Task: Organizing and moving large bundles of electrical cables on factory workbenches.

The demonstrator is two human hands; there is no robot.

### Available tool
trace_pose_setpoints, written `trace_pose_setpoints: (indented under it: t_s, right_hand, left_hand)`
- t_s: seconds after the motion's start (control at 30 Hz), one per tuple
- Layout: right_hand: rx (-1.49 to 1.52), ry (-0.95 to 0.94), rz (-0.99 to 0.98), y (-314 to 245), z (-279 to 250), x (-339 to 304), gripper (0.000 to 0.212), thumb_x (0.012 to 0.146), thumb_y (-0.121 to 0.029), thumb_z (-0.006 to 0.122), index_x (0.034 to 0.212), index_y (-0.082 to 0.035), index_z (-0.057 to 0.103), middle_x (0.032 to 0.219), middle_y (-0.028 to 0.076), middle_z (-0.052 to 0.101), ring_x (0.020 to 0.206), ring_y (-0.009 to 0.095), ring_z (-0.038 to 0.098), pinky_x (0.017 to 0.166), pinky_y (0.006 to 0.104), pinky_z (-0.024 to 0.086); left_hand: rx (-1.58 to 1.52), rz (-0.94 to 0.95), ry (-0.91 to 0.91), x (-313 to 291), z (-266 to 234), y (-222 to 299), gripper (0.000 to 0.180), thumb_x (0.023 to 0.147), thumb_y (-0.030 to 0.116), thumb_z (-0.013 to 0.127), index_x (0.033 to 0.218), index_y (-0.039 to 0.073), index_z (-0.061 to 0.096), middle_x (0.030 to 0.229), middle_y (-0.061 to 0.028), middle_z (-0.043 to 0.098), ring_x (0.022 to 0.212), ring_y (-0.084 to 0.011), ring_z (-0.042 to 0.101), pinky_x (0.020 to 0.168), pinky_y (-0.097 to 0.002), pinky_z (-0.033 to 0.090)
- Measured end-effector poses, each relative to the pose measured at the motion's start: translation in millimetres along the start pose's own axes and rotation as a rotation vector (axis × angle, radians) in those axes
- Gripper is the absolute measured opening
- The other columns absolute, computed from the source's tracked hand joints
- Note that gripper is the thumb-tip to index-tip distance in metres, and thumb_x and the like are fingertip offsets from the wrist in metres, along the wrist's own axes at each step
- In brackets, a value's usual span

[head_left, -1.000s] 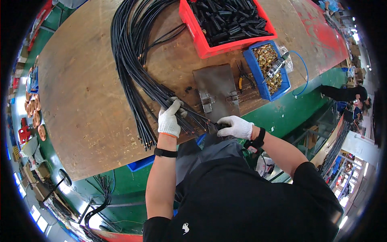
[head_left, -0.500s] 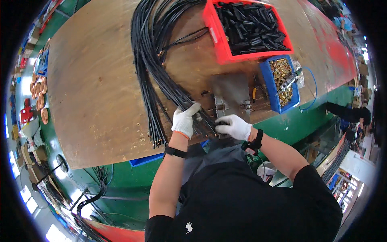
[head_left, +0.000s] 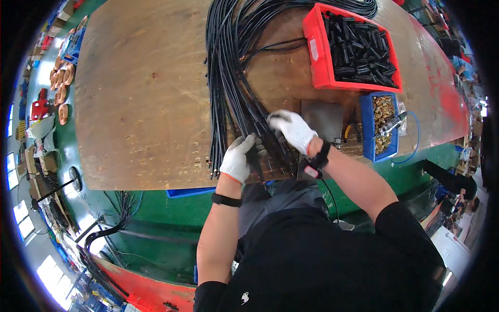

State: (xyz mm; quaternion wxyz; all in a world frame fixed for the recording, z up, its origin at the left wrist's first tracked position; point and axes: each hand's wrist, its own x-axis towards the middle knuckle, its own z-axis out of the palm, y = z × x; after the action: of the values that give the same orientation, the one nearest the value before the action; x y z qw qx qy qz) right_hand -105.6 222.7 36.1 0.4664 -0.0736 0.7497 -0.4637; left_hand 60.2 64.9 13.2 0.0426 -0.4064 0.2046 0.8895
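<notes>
A thick bundle of long black cables point(head_left: 228, 78) runs down the wooden table toward me, its cut ends fanned out near the front edge. My left hand point(head_left: 237, 159), in a white glove, is closed around part of the bundle near those ends. Further up and to the right, my gloved right hand point(head_left: 295, 132) bends over the cables on the bundle's right side. Its fingers are curled onto them, slightly blurred, with the tips partly hidden. Black cable ends hang between and below both hands.
A red bin point(head_left: 319, 65) of black plastic sleeves stands at the back right. In front of it, a blue bin point(head_left: 369, 127) holds small brass parts, with a tool on a blue hose on top. A dark metal plate point(head_left: 323, 117) and orange-handled pliers point(head_left: 347, 132) lie nearby.
The view has shifted, so the table and bins appear further right. My right hand has moved from the cable ends up along the bundle. My left hand still holds the cables.
</notes>
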Motion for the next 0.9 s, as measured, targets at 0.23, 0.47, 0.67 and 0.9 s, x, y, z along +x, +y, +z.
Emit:
trace_pose_setpoints:
  t_s: [0.23, 0.47, 0.67, 0.9]
  right_hand:
    - [-0.169, -0.124, -0.03, 44.0, -18.6, -92.6, 0.052, 0.098, -0.034, 0.075, 0.139, -0.003, 0.069, 0.121, 0.018, 0.078, 0.11, 0.026, 0.074, 0.099, 0.0375, 0.055]
    - [-0.23, -0.143, -0.025, 65.9, -30.6, -123.6, 0.049, 0.095, -0.036, 0.076, 0.133, -0.006, 0.071, 0.121, 0.019, 0.078, 0.114, 0.032, 0.074, 0.102, 0.0402, 0.055]
    - [-0.301, -0.192, -0.057, 67.3, -33.1, -135.7, 0.051, 0.093, -0.037, 0.076, 0.134, -0.007, 0.072, 0.126, 0.02, 0.077, 0.12, 0.036, 0.072, 0.105, 0.0416, 0.053]
    - [-0.32, -0.192, -0.062, 64.0, -35.8, -145.4, 0.054, 0.092, -0.039, 0.076, 0.134, -0.005, 0.072, 0.126, 0.021, 0.076, 0.12, 0.036, 0.071, 0.105, 0.0416, 0.053]
  left_hand:
    - [0.108, 0.002, 0.004, 7.7, 20.8, -6.3, 0.022, 0.108, 0.016, 0.066, 0.123, 0.0, 0.064, 0.105, -0.0117, 0.072, 0.093, -0.0279, 0.072, 0.086, -0.0461, 0.063]
    - [0.14, 0.012, -0.001, 11.0, 35.4, -9.6, 0.019, 0.099, 0.005, 0.07, 0.118, 0.004, 0.067, 0.11, -0.0127, 0.074, 0.092, -0.0285, 0.074, 0.082, -0.0443, 0.065]
    - [0.296, 0.032, 0.027, 11.4, 36.9, -10.2, 0.018, 0.1, 0.012, 0.074, 0.117, 0.009, 0.07, 0.102, -0.0084, 0.076, 0.077, -0.0181, 0.07, 0.068, -0.0324, 0.058]
    - [0.272, 0.079, -0.01, 17.2, 39.2, -19.3, 0.017, 0.101, 0.012, 0.074, 0.116, 0.009, 0.067, 0.102, -0.0095, 0.075, 0.077, -0.0169, 0.07, 0.065, -0.0291, 0.057]
